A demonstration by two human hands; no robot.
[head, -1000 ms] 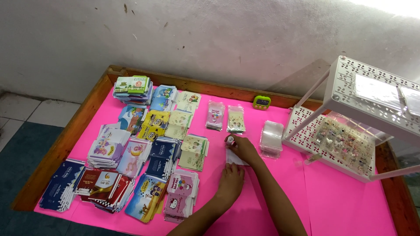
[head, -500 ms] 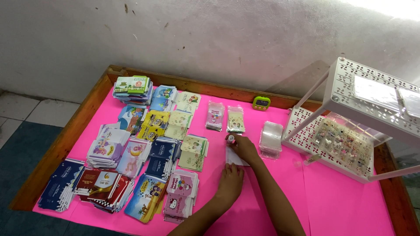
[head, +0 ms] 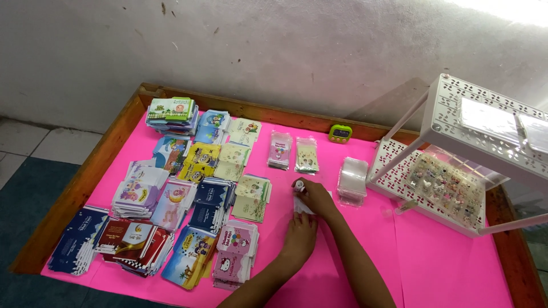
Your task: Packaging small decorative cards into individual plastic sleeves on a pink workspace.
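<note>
1. The right hand (head: 313, 197) pinches a small white tube (head: 298, 185), fingers closed round it, above a white card (head: 302, 206) on the pink table (head: 365, 251).
2. The left hand (head: 298, 236) lies flat just near of the card, fingers open.
3. Stacks of clear packets (head: 352, 179) sit right.

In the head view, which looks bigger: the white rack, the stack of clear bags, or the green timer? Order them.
1. white rack
2. stack of clear bags
3. green timer, though it sits farthest away.
</note>
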